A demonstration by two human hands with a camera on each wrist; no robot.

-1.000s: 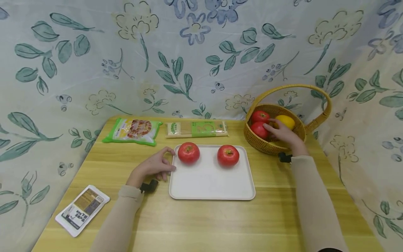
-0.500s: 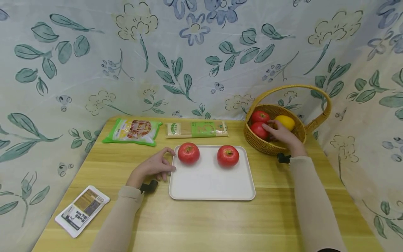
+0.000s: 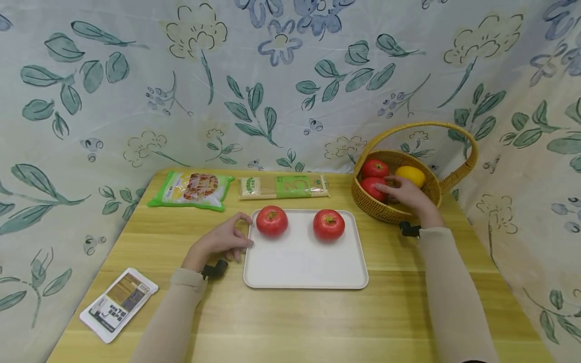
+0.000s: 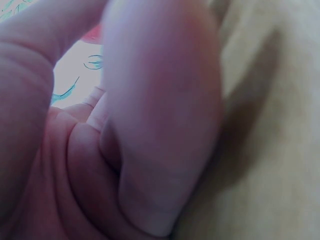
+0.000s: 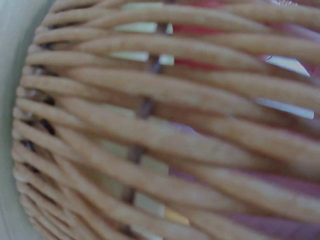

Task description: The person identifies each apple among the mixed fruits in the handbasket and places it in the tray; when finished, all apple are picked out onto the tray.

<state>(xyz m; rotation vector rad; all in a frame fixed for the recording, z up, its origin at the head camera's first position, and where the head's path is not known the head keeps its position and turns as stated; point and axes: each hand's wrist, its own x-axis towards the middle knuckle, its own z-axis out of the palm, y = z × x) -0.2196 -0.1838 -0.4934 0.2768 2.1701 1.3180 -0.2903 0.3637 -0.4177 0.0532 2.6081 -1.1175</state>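
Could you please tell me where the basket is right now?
In the head view, the basket is at the back right of the table, to the right of the white tray, with the right hand partly inside it.

Red apple (image 3: 371, 187), round, smooth, in near left part of basket, right side partly covered by right hand (image 3: 405, 192); thumb and finger touch it, firm grip unclear. Basket (image 3: 381, 213): tan wicker, upright on counter, tall arched handle. Tray (image 3: 306, 264): white, rectangular, rounded corners, flat on counter left of basket; left hand (image 3: 221, 237) at its left edge. Two red apples, left one (image 3: 272, 222) and right one (image 3: 329, 225), sit apart near tray's far edge, stem-like ends up.
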